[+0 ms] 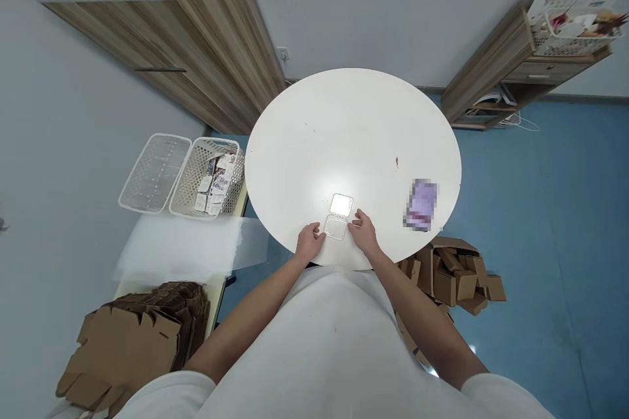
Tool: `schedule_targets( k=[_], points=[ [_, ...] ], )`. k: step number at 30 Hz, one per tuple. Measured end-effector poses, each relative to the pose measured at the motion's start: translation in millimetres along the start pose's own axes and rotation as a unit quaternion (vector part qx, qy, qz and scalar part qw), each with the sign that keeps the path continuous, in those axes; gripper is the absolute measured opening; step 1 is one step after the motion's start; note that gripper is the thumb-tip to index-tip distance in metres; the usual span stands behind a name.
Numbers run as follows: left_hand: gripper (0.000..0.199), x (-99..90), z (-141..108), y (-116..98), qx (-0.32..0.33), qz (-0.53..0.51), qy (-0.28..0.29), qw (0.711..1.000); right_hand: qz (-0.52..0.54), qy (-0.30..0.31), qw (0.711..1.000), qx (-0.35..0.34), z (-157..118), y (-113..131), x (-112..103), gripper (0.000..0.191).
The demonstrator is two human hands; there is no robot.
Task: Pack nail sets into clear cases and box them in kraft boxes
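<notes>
A small clear plastic case lies unfolded near the front edge of the white oval table. Its lid is tipped back on the far side, bright with reflected light. My left hand grips the near half's left edge, thumb and fingers closed at the rim. On the opposite edge, the fingertips of my right hand are curled against the case. I can make out no contents in either half.
A blurred purple item lies on the table's right side. Left of the table are a white perforated basket with printed cards, a clear bin and stacked flat cardboard. Small cardboard boxes are heaped at the lower right.
</notes>
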State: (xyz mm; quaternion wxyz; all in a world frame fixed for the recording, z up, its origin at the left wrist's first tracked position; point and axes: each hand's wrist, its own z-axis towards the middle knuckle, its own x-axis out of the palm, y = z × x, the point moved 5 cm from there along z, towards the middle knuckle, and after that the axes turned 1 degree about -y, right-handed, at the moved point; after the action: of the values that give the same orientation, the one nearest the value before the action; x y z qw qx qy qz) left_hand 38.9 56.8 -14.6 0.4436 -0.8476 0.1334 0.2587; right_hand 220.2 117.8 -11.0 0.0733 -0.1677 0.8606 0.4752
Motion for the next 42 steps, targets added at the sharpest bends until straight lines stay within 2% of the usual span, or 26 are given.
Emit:
schedule_targets(
  k=[5,9,11,14,17,19,21,25,27,29,33,36,38,40,42],
  points=[
    [0.020,5.6,4,-10,0.040,0.031,-0.010,0.999,0.026,0.012,0.999,0.019,14,4,8,0.067],
    [0.018,1.9,4,-12,0.034,0.014,-0.025,0.999,0.049,0.030,0.998,0.032,20,10,11,0.068],
    [0.018,-5.3,4,-11,0.025,-0.001,-0.037,0.999,0.081,0.050,0.995,0.005,19,20,12,0.059],
    [0.018,-21.2,5,-10,0.016,-0.015,-0.055,0.998,0.143,0.115,0.983,-0.032,10,41,20,0.041],
    [0.017,-39.8,9,-9,0.006,-0.032,-0.072,0.997,0.185,0.176,0.966,-0.039,-2,61,38,0.039],
    [0.015,-51.9,11,-6,-0.007,-0.077,-0.072,0.994,0.185,0.189,0.964,-0.032,-7,69,54,0.038],
    [0.015,-63.7,12,1,-0.028,-0.171,-0.049,0.984,0.177,0.189,0.966,-0.014,-9,73,73,0.040],
    [0.019,-96.3,10,22,-0.067,-0.395,0.007,0.916,0.131,0.186,0.974,0.002,-10,83,120,0.052],
    [0.024,-117.3,7,36,-0.077,-0.460,0.035,0.884,0.105,0.193,0.975,-0.015,-11,94,150,0.053],
    [0.029,-144.0,7,53,-0.078,-0.484,0.019,0.871,0.093,0.215,0.972,-0.038,-16,110,185,0.055],
    [0.032,-217.0,13,90,-0.044,-0.472,-0.105,0.874,0.096,0.281,0.951,-0.089,-32,148,264,0.063],
    [0.032,-288.3,26,123,-0.037,-0.449,-0.252,0.856,0.058,0.324,0.936,-0.124,-42,169,309,0.070],
    [0.034,-335.8,40,146,-0.055,-0.410,-0.353,0.839,0.031,0.344,0.930,-0.123,-44,173,325,0.069],
    [0.034,-373.7,64,165,-0.074,-0.355,-0.404,0.840,0.014,0.347,0.931,-0.111,-41,173,330,0.067],
    [0.033,-399.8,94,178,-0.091,-0.293,-0.426,0.851,0.004,0.327,0.940,-0.099,-37,172,327,0.064]
  ],
)
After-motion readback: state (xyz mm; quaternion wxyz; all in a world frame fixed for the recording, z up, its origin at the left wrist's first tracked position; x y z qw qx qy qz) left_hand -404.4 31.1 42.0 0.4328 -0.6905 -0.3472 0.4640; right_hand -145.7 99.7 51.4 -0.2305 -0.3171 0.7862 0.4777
